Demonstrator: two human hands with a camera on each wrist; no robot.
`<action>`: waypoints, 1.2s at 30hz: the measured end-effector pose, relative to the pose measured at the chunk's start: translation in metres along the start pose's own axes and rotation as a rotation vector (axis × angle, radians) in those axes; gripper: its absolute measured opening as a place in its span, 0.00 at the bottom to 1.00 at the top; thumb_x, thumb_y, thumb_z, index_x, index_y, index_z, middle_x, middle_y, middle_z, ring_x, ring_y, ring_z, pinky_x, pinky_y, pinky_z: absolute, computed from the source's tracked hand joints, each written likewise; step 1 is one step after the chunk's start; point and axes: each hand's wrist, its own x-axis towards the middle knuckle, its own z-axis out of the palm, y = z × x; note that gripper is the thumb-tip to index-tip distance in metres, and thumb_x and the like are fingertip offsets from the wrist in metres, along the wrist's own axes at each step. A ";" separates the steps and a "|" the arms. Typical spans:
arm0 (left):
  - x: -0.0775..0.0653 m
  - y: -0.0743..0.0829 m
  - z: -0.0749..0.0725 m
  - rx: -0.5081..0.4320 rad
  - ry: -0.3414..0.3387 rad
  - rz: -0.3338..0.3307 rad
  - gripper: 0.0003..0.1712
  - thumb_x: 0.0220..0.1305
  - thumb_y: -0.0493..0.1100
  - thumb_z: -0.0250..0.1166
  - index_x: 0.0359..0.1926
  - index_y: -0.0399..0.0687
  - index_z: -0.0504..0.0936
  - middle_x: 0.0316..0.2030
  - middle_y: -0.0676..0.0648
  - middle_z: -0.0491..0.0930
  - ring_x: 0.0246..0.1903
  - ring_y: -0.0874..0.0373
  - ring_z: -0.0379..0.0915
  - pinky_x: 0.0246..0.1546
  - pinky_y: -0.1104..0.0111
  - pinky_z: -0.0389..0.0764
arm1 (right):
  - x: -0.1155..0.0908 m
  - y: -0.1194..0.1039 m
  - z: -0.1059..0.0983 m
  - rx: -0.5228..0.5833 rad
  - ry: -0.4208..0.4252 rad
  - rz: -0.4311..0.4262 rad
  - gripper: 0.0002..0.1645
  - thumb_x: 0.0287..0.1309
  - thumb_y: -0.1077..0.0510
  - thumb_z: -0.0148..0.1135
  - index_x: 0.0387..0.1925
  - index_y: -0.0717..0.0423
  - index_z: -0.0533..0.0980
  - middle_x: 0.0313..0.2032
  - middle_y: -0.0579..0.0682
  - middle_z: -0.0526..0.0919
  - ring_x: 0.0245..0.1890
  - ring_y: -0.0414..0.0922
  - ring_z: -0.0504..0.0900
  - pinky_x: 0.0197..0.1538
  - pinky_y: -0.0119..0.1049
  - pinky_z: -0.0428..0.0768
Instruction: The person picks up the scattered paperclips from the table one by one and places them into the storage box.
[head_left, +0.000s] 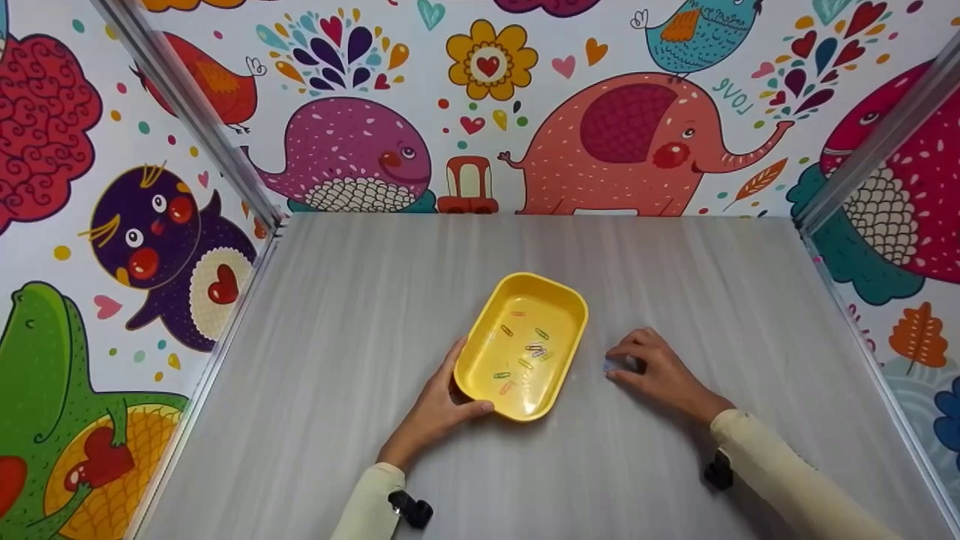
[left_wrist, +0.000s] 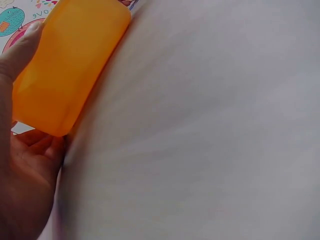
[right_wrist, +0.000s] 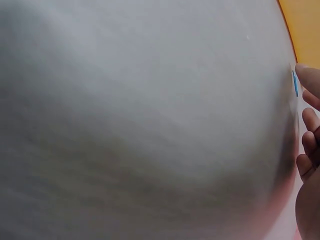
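Observation:
A shallow yellow plastic tray sits at an angle on the table, and several coloured paper clips lie scattered on its floor. My left hand grips the tray's near left corner, thumb along the rim and fingers round the outer wall. In the left wrist view the tray's side appears orange above that palm. To the right of the tray, my right hand is low over the table. Its thumb and index finger pinch a small blue paper clip, which shows at the fingertips in the right wrist view.
The grey wood-grain table runs back to a printed cartoon wall. Metal posts stand at the back corners, and patterned panels close off both sides. A small black device is worn on each wrist.

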 end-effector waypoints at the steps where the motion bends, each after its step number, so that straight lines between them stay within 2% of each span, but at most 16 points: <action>1: 0.000 0.000 0.000 0.001 0.000 -0.001 0.69 0.63 0.48 0.84 0.91 0.50 0.45 0.86 0.45 0.58 0.79 0.51 0.63 0.79 0.67 0.58 | 0.000 0.000 0.000 -0.002 0.000 0.003 0.17 0.53 0.66 0.87 0.46 0.58 0.91 0.41 0.53 0.84 0.41 0.50 0.74 0.44 0.32 0.71; 8: -0.001 0.001 0.000 0.003 0.002 0.012 0.69 0.64 0.48 0.84 0.91 0.48 0.45 0.86 0.45 0.58 0.80 0.50 0.62 0.79 0.68 0.56 | -0.001 0.001 0.000 0.011 -0.007 0.045 0.15 0.57 0.67 0.84 0.47 0.57 0.92 0.42 0.53 0.84 0.41 0.51 0.73 0.43 0.31 0.71; 21: 0.000 0.002 0.000 0.017 -0.001 0.000 0.69 0.64 0.46 0.84 0.91 0.48 0.45 0.86 0.48 0.57 0.80 0.54 0.61 0.79 0.67 0.55 | 0.003 0.001 0.002 0.001 -0.014 0.048 0.11 0.58 0.68 0.83 0.42 0.55 0.92 0.43 0.49 0.83 0.42 0.49 0.75 0.43 0.32 0.74; 28: 0.000 0.002 0.000 -0.007 -0.003 0.006 0.70 0.62 0.47 0.85 0.91 0.50 0.46 0.85 0.49 0.61 0.78 0.53 0.65 0.78 0.69 0.58 | 0.005 0.001 0.000 -0.002 -0.037 0.069 0.10 0.58 0.67 0.83 0.42 0.55 0.93 0.44 0.47 0.84 0.47 0.44 0.76 0.51 0.29 0.74; 32: -0.001 0.001 0.000 -0.014 -0.003 0.007 0.70 0.62 0.48 0.85 0.91 0.51 0.46 0.84 0.49 0.62 0.77 0.53 0.66 0.77 0.71 0.59 | 0.006 0.002 0.000 -0.004 -0.038 0.042 0.10 0.58 0.69 0.82 0.41 0.55 0.93 0.43 0.47 0.84 0.48 0.44 0.76 0.54 0.26 0.72; 36: 0.000 0.000 0.000 -0.015 -0.001 0.011 0.70 0.62 0.47 0.85 0.91 0.52 0.47 0.84 0.49 0.62 0.77 0.52 0.66 0.78 0.68 0.58 | 0.006 0.003 0.000 -0.016 -0.032 0.016 0.10 0.58 0.69 0.82 0.40 0.55 0.93 0.43 0.48 0.84 0.47 0.44 0.76 0.54 0.26 0.72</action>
